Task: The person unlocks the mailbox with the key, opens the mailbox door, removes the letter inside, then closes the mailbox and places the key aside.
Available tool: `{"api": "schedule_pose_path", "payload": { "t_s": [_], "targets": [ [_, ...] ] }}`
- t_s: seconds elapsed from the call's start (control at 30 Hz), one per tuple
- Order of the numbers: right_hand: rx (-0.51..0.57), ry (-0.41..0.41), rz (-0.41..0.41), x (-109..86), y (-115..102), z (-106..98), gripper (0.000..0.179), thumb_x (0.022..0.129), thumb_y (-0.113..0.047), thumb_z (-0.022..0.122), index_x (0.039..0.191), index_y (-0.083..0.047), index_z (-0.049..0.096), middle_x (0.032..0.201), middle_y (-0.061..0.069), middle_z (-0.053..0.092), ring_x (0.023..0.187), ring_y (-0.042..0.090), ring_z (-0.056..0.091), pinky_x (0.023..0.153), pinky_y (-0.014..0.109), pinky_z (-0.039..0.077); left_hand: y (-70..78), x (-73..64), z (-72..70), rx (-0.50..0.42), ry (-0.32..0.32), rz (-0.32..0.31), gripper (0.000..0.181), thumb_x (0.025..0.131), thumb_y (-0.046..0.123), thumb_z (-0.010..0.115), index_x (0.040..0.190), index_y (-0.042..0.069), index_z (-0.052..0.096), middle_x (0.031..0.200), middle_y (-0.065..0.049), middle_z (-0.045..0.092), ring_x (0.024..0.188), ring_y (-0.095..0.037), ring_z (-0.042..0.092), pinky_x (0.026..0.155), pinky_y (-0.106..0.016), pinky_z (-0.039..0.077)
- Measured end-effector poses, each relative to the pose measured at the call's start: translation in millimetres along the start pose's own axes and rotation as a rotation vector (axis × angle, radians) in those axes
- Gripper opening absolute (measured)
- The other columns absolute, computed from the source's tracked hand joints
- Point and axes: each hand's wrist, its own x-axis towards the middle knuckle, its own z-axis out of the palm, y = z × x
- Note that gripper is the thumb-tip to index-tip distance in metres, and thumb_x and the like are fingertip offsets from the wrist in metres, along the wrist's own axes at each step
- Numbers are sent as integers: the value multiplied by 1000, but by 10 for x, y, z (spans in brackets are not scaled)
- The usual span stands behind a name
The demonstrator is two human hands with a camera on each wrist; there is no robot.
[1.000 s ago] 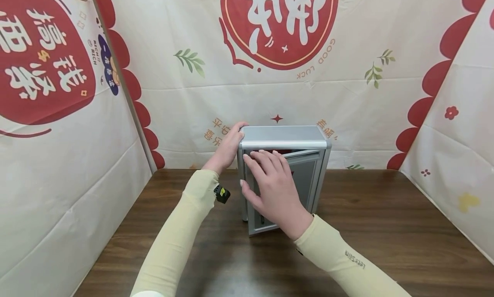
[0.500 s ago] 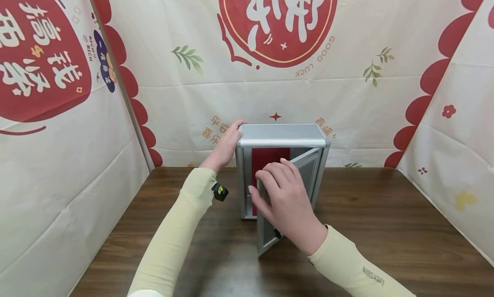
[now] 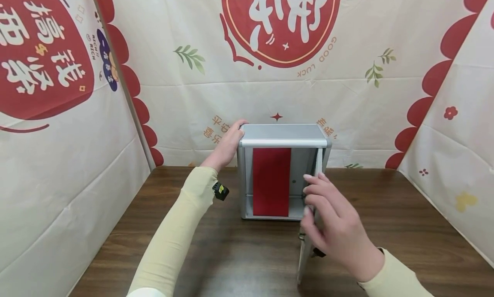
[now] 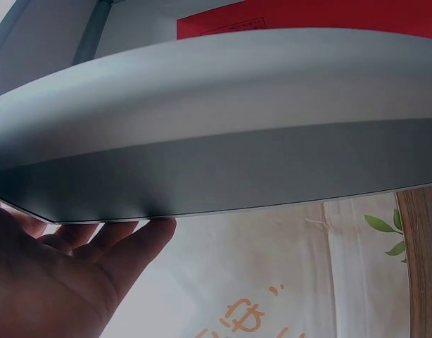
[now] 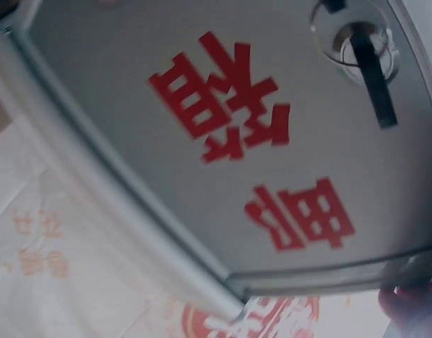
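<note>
A silver metal box (image 3: 285, 134) stands upright on the table in the head view, its front door wide to the right. Inside, a flat red panel (image 3: 271, 181) stands against the back. My left hand (image 3: 223, 147) holds the box's upper left corner; in the left wrist view its fingers (image 4: 142, 246) hook the back edge. My right hand (image 3: 335, 224) has bent fingers at the door's free edge and covers much of the door (image 3: 304, 262). The right wrist view shows red characters (image 5: 219, 95) and a round lock with a black strip (image 5: 374, 84) on the door's face.
The dark brown wooden table (image 3: 185, 254) lies under the box. White printed cloth (image 3: 347, 129) hangs close behind the box, with more cloth walls (image 3: 77, 194) on the left and right. A small black device (image 3: 221, 190) sits at my left wrist.
The door has swung from slightly ajar to wide, toward me and right, along with my right hand. More of the red panel shows. My left hand has stayed on the corner.
</note>
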Motion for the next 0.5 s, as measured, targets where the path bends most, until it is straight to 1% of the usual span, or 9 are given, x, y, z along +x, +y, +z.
{"api": "schedule_pose_path", "payload": {
  "t_s": [0.13, 0.23, 0.3, 0.4, 0.47, 0.5],
  "targets": [
    [77, 33, 23, -57, 58, -199, 26, 92, -10, 52, 79, 9, 63, 91, 25, 65, 93, 40, 63, 95, 40, 44, -5, 1, 2, 3, -3, 2, 44, 96, 26, 26, 136, 13, 40, 132, -8, 46, 119, -19, 43, 100, -42, 33],
    [108, 50, 86, -99, 79, -355, 26, 91, -13, 58, 81, 9, 66, 92, 25, 67, 96, 35, 64, 93, 29, 45, -4, 2, 5, 3, -5, 1, 44, 96, 26, 26, 136, 13, 39, 132, -8, 46, 119, -19, 42, 100, -42, 33],
    [102, 55, 133, -119, 94, -447, 27, 91, -15, 60, 81, 9, 68, 92, 24, 68, 97, 31, 65, 90, 23, 45, 1, 1, 5, 1, -9, -3, 45, 96, 27, 26, 137, 13, 39, 132, -7, 46, 119, -19, 42, 101, -41, 33],
    [70, 21, 197, -116, 113, -580, 32, 92, -20, 61, 83, 9, 70, 94, 23, 68, 101, 24, 65, 88, 17, 44, 152, -64, -13, -17, -28, -23, 44, 98, 22, 26, 138, 10, 38, 133, -11, 45, 119, -22, 43, 100, -43, 33],
    [38, -20, 221, -119, 140, -659, 35, 94, -24, 59, 84, 7, 71, 97, 22, 68, 102, 19, 64, 78, 11, 45, 261, -112, -28, -22, -39, -31, 43, 98, 18, 25, 138, 7, 37, 133, -13, 45, 119, -24, 43, 100, -44, 33],
    [10, -37, 221, -110, 151, -689, 37, 95, -26, 57, 83, 6, 71, 98, 22, 68, 101, 17, 63, 75, 8, 43, 316, -134, -32, -25, -43, -37, 43, 98, 16, 25, 138, 6, 37, 132, -15, 45, 118, -25, 43, 100, -44, 33]
  ]
}}
